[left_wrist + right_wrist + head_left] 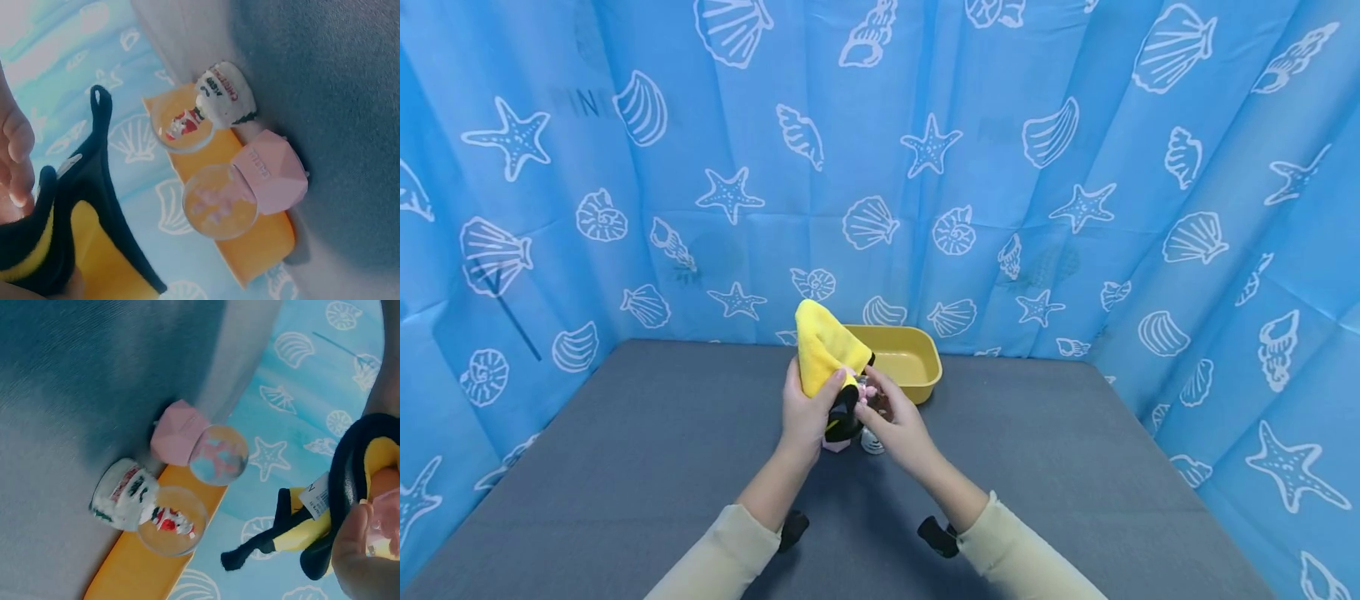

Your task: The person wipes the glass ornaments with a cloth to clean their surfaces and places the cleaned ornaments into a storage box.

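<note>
My left hand (803,417) grips a plush yellow cloth (826,342) with black edging, a black hanging loop and a white label (315,496). My right hand (906,429) holds a clear globe with pink figures (385,525) against the cloth, its thumb at the globe; part of the globe is hidden by the hand and cloth. Below the hands, two snow globes stand on the table. One has a faceted pink base (272,172) and pink figures inside. The other has a white Christmas base (228,97) and a small Santa figure inside.
A yellow plastic bin (928,371) sits behind the hands on the grey table (685,467). Blue curtains (865,167) printed with white shells and starfish hang around the table. Dark devices (937,537) show beneath the sleeves at both wrists.
</note>
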A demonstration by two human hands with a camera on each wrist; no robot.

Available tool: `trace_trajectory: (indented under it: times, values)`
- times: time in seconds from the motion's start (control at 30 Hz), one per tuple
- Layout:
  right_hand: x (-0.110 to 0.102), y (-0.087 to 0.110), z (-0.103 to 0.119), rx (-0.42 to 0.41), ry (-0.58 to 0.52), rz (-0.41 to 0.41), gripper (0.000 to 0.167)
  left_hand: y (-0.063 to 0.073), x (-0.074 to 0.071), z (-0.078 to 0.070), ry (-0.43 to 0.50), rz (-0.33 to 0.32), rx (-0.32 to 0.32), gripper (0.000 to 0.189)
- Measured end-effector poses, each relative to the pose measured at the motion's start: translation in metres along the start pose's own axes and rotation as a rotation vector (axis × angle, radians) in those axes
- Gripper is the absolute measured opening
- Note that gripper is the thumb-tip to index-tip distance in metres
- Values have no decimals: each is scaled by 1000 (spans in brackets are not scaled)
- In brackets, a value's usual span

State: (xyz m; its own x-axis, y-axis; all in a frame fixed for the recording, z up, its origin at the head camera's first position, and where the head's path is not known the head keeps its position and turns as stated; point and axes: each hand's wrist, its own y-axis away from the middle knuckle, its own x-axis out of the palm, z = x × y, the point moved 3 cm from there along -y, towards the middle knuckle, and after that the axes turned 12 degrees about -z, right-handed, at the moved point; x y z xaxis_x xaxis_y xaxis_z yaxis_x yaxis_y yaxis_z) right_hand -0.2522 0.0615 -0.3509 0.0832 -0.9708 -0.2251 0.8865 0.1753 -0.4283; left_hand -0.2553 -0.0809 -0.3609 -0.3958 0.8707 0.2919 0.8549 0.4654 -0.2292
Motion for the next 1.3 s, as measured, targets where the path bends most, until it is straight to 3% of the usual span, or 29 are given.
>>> trace_trajectory:
  times: [0.2, 0.33, 0.43, 0.63, 0.73, 0.9, 1.0, 1.3]
  values:
    - [-2, -3, -1, 140, -97, 27, 46, 2, -1, -4, -8, 16, 48, 50]
    - [-3, -2, 0, 142, -108, 3, 45, 3, 0, -5, -18, 26, 58, 44]
    - [-4, -1, 1, 130, -112, -21, 47, 2, -1, -5, -21, -4, 34, 41]
    - [-8, 1, 2, 50, -101, -81, 49, -5, -5, -5, 52, -36, -64, 42]
    - [-9, 2, 3, -13, -74, -88, 50, -4, -5, -6, 80, 34, -44, 49]
    - [-6, 3, 6, -230, 69, -125, 52, -1, -2, -7, 72, 129, 1, 66]
    - [-2, 5, 7, -317, 157, -134, 55, 0, -1, -7, 63, 128, 23, 70]
    - [3, 4, 5, -376, 216, -185, 48, 3, 3, -5, 3, 44, 35, 63]
